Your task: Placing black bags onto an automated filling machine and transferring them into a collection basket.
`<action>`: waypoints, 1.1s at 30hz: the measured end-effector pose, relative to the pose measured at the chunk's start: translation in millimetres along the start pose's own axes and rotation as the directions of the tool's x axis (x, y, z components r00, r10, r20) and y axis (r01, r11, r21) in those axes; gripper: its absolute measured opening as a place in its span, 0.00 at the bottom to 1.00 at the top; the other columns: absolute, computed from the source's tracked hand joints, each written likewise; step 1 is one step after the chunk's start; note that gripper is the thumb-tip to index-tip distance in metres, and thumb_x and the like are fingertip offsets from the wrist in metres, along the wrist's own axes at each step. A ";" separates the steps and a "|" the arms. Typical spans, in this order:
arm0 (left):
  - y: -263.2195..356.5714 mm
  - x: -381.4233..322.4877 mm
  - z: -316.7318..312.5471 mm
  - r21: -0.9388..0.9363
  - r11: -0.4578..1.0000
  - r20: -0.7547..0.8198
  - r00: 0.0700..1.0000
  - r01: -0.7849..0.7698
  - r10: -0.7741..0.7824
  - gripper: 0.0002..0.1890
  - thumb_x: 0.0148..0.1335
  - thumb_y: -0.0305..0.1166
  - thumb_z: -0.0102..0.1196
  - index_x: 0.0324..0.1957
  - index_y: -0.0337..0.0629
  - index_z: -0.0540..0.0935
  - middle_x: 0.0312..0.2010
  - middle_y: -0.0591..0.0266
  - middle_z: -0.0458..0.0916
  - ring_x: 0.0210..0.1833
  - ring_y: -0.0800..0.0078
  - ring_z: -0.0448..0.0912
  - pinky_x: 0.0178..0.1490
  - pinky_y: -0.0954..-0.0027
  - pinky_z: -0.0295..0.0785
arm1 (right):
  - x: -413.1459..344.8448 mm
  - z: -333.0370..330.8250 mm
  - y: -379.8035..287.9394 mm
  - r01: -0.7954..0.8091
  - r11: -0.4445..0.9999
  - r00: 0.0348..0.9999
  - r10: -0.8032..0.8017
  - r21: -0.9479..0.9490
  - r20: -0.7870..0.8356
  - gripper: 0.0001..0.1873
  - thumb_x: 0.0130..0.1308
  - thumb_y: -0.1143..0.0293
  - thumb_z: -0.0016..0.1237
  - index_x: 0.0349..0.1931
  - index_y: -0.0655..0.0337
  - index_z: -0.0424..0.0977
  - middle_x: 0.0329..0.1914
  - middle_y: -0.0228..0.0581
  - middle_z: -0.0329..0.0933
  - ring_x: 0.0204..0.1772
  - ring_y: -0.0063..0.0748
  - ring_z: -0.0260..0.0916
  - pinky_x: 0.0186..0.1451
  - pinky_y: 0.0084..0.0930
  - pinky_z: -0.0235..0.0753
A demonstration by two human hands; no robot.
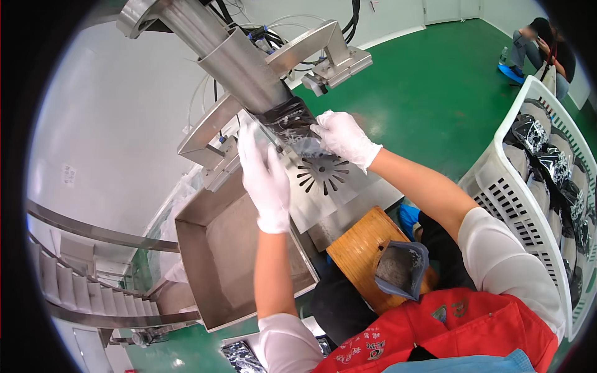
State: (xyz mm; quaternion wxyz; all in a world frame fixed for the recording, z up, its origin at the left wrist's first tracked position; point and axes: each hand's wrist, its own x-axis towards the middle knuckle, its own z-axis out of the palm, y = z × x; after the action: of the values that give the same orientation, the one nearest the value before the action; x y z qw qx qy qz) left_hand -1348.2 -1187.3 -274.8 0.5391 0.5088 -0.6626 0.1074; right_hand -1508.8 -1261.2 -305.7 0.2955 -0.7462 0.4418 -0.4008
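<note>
Both my hands wear thin white gloves. A black plastic bag [290,116] bearing print hangs at the lower end of a steel filling tube [247,70]. My right hand [345,137] pinches the right edge of the bag's clear lower part. My left hand [265,175] is raised at the bag's left, fingers extended and slightly blurred; whether it touches the bag is not plain. Below the bag is a steel plate with radial slots [322,175]. Steel clamp arms [338,65] stand on either side of the tube.
A steel tray [186,233] lies left of the plate. A grey open bag [401,270] rests on a wooden stool [359,242] before me. At the right stands a white plastic basket [503,182] of filled bags. Two people [536,51] sit at the far right. A conveyor [98,296] stands left.
</note>
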 end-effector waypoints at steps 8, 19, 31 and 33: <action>-156.0 -73.6 46.9 -0.455 0.494 0.244 0.637 0.741 -0.731 0.26 0.73 0.44 0.40 0.67 0.40 0.62 0.68 0.51 0.62 0.70 0.66 0.61 0.72 0.65 0.52 | -10.9 21.2 18.6 0.058 0.919 0.994 -0.016 0.389 -0.110 0.13 0.68 0.69 0.50 0.26 0.67 0.70 0.18 0.34 0.73 0.22 0.21 0.72 0.27 0.21 0.72; 23.2 -164.2 -41.4 -0.064 0.398 0.766 0.301 0.915 -0.568 0.08 0.62 0.26 0.54 0.40 0.33 0.83 0.30 0.64 0.83 0.31 0.79 0.78 0.40 0.76 0.73 | -162.3 -57.9 76.0 0.009 0.971 0.994 0.017 -0.239 0.109 0.15 0.70 0.66 0.45 0.54 0.62 0.72 0.39 0.36 0.73 0.38 0.24 0.72 0.43 0.26 0.74; 135.4 -295.6 -69.0 -0.317 0.452 0.554 0.549 0.834 -0.626 0.29 0.55 0.19 0.64 0.60 0.36 0.71 0.54 0.60 0.76 0.53 0.73 0.74 0.61 0.70 0.68 | -290.8 -46.5 44.9 -0.477 0.796 0.814 0.241 0.371 0.529 0.39 0.60 0.83 0.47 0.72 0.49 0.53 0.59 0.39 0.70 0.51 0.34 0.73 0.57 0.30 0.74; 134.6 -289.6 -76.8 -0.440 0.338 0.465 0.533 0.832 -0.707 0.22 0.56 0.19 0.63 0.54 0.35 0.76 0.48 0.64 0.80 0.49 0.76 0.76 0.58 0.72 0.69 | -267.3 -65.4 18.8 -0.109 0.922 0.915 -0.053 0.372 0.400 0.40 0.59 0.83 0.47 0.72 0.47 0.52 0.60 0.37 0.69 0.51 0.32 0.72 0.60 0.32 0.71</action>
State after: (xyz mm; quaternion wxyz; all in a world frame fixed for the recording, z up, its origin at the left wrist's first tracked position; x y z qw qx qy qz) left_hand -1436.7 -910.7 -428.2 0.5917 0.5613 -0.3836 -0.4332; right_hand -1650.0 -1035.6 -377.7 0.5270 -0.7329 0.2947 -0.3134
